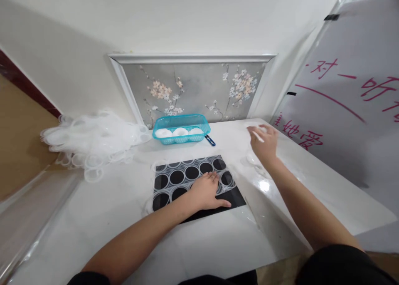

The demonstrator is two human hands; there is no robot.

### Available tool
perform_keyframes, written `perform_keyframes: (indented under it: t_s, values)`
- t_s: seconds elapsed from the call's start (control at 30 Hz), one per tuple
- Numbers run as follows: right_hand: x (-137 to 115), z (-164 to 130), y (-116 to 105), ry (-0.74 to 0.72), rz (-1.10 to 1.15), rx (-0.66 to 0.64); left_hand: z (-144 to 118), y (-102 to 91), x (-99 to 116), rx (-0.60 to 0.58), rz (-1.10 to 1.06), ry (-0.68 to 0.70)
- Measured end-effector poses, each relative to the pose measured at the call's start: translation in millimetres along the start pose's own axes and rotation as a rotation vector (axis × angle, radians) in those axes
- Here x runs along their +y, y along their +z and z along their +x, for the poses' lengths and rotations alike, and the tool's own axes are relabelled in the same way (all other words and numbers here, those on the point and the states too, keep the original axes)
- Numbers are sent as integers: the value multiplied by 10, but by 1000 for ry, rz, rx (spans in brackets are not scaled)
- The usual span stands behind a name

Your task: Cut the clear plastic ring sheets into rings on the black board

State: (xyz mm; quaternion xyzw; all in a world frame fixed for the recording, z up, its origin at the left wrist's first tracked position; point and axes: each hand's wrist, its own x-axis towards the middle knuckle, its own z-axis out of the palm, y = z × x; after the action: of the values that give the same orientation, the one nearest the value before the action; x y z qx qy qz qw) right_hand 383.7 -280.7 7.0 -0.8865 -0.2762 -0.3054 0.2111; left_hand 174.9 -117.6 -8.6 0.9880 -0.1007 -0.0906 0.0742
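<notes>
My left hand (207,192) lies flat and open on the black mat (190,185) with clear round cups in rows. It presses down and holds nothing. My right hand (264,143) is out to the right, fingers spread over some clear cups (254,159) on the white worktop (109,210). I cannot tell if it grips one. Those cups sit just right of the mat, nearer my right hand.
</notes>
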Motion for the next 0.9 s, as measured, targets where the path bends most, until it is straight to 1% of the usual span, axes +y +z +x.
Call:
perform_keyframes:
  t_s: [0.03,0.1,0.13,0.17,0.2,0.27,0.3,0.37,0.4,0.47,0.57,0.77,0.9]
  values:
    - [103,32,-31,59,-45,-9,-2,2,4,-8,0,-10]
    - [241,-12,-83,112,-92,-89,1,1,16,-18,5,-29]
    - [264,-75,-103,117,-82,-116,5,-3,23,-17,8,-31]
    - [249,-153,-117,117,-46,-115,9,-10,29,-12,11,-27]
    - [197,-238,-124,112,19,-101,13,-20,32,-7,16,-19]
    - [-7,-409,-107,91,256,-108,16,-44,35,2,28,-5]
    - [-142,-490,-82,81,410,-149,15,-56,34,7,33,0]
    - [-427,-636,-4,128,694,-320,12,-73,32,27,36,8]
    - [-553,-699,44,163,788,-374,11,-78,31,39,36,14]
    - [-731,-799,138,227,880,-430,13,-83,31,52,42,23]
    - [-803,-875,234,268,894,-439,27,-105,39,34,50,18]
    - [-723,-878,269,276,849,-443,42,-183,66,-39,87,-11]
    - [-719,-863,273,239,817,-452,39,-167,69,-24,101,4]
